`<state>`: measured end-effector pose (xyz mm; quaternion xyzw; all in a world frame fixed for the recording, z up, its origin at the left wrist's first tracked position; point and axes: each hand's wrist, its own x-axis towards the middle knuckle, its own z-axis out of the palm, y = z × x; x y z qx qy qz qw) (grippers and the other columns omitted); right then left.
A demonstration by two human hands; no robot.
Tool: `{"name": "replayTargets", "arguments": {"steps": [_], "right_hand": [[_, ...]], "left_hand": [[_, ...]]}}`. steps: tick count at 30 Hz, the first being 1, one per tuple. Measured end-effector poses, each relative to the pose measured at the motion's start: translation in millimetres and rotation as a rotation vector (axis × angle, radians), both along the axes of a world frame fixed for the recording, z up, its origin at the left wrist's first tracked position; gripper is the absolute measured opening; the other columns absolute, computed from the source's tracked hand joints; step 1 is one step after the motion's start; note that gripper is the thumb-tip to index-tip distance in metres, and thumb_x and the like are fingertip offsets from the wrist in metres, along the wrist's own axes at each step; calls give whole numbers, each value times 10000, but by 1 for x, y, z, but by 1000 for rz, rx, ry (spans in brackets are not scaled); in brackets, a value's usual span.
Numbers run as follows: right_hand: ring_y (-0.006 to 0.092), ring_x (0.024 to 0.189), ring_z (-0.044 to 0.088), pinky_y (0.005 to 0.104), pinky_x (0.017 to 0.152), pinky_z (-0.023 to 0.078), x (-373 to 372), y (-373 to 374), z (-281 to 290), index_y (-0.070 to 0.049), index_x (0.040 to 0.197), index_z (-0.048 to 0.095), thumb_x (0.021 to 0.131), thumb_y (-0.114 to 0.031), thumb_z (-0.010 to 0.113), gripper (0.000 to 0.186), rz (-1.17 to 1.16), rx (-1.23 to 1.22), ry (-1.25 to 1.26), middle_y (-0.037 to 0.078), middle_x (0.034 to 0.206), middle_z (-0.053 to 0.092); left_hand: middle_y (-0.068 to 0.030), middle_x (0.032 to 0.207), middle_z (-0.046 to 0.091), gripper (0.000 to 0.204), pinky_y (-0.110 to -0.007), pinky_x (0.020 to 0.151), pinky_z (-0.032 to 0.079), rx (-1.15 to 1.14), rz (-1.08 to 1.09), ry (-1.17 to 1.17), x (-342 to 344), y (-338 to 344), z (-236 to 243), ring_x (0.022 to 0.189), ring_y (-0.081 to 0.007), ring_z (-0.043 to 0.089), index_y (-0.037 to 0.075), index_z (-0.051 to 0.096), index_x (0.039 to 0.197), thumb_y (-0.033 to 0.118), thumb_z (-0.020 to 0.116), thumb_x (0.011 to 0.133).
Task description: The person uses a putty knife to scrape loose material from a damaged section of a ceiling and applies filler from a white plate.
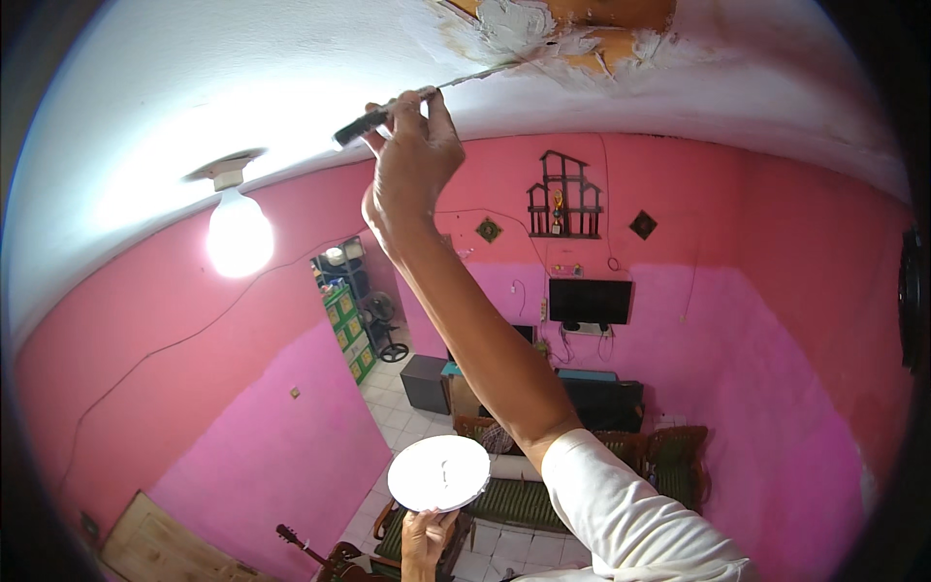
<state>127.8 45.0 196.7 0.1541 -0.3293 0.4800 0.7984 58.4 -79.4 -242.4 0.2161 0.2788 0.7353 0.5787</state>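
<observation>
Raised to the ceiling, my right hand (422, 145) grips a putty knife (361, 128) by its dark handle. Its thin blade, seen nearly edge-on, reaches to the rim of a rough ceiling patch (514, 21), where white paste is smeared over an orange-brown area. Whether the blade presses on the surface is hard to tell. Lower down, my left hand (427, 538) holds up a round white plate (438, 473) from its near edge and underside. A small whitish lump or mark shows in the middle of the plate.
A lit bulb (240, 233) hangs from the ceiling left of my right hand. Far below are wooden seats with green striped cushions (519, 502), a guitar (339, 563) and a dark speaker box (427, 383). A television (590, 302) hangs on the pink wall.
</observation>
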Motion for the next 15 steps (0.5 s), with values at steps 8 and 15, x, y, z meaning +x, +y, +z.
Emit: {"name": "replayTargets", "arguments": {"steps": [8,15], "right_hand": [[107,629,560,277,580,535,-20,-25,-49,40,994,528,903,-114,480,185,-172,182,-417,74,725,547],[166,674,604,304,603,548,38,18,-75,39,1022,523,905,-143,498,218,2,67,-243,107,825,567]], "left_hand": [[-180,1211,480,520,-484,950,432,32,-9,-12,-11,13,-5,1108,-306,512,-35,328,1238,8,542,766],[-238,1145,481,538,-456,888,494,33,-68,-64,-12,23,-5,1041,-317,544,-93,266,1238,-28,526,772]]}}
